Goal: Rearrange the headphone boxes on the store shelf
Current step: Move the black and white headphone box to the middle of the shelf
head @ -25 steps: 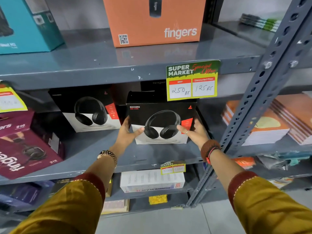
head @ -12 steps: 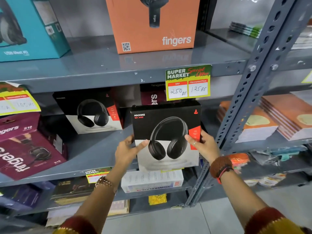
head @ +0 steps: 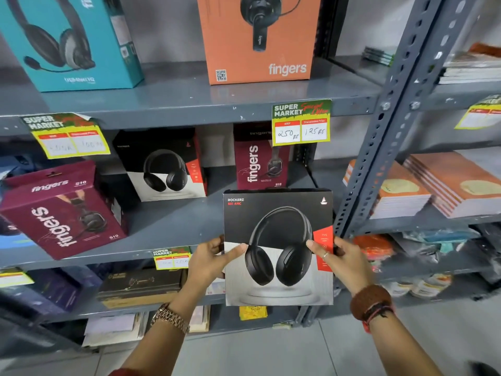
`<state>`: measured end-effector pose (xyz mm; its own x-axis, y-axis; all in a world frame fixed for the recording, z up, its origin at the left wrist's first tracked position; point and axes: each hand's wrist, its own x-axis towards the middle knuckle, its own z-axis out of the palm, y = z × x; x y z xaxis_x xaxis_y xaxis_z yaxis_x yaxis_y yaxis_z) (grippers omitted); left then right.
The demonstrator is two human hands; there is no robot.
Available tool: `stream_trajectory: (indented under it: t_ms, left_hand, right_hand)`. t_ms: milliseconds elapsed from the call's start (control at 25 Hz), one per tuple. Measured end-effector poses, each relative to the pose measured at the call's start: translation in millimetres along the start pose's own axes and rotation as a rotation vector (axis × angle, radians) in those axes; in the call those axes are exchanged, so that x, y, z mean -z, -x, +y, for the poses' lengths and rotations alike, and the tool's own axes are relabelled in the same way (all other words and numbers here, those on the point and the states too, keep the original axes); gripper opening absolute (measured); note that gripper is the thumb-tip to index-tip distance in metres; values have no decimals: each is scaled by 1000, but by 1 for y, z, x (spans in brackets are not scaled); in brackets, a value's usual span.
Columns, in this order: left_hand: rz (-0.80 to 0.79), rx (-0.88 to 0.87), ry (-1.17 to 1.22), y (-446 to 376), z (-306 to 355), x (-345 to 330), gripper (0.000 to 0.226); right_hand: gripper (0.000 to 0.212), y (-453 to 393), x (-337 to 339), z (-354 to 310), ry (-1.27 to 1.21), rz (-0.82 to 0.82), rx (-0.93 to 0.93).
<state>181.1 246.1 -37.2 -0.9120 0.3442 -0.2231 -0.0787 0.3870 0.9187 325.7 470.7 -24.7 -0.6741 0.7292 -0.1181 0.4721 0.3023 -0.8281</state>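
Both my hands, left (head: 210, 260) and right (head: 343, 260), clamp the Rockerz box (head: 278, 248) clear of the shelf (head: 173, 226), partly hiding a maroon box (head: 257, 164) behind, beside its twin (head: 162, 165); left tag (head: 71, 138) blurred.

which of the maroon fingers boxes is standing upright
The maroon fingers box at the back of the middle shelf, under the 250/125 price tag, stands upright. The left maroon box lies tilted.

Lighting is even and moderately bright, from overhead. Soft reflections of the boxes show on the upper grey shelf (head: 173, 99). Recesses beneath each shelf are shadowed. Wide-angle distortion bends the upright post (head: 385, 137). Left edge and lower corners are blurred; the price tag (head: 301, 122) reads sharp.
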Motion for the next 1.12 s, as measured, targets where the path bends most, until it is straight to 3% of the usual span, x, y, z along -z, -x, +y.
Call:
stream_trajectory:
  t_ms: [320,520,640,760,1000,1120]
  left_hand:
    - [35,-25,22,8,-19,31,47]
    - [111,-29,54,-11,-30,96,38]
    - [92,-69,45,-40,-40,142,45]
    - [61,-134,57,-67,-44,173,31]
    - [101,-163,87,-121,-49,205,59]
    - [116,-127,122,-139,-48,208,68]
  right_hand:
    - [41,14,-24,-25,28,-15,77]
    - [37,9,-80,-72,3,-72,107]
    - [37,4,-121,-104,-44,-79,127]
    - [32,-7,-161,-128,-107,-102,145]
    - [6,-37,-229,-157,-298,-105,141]
    - [29,-50,-252,-161,-350,-66,137]
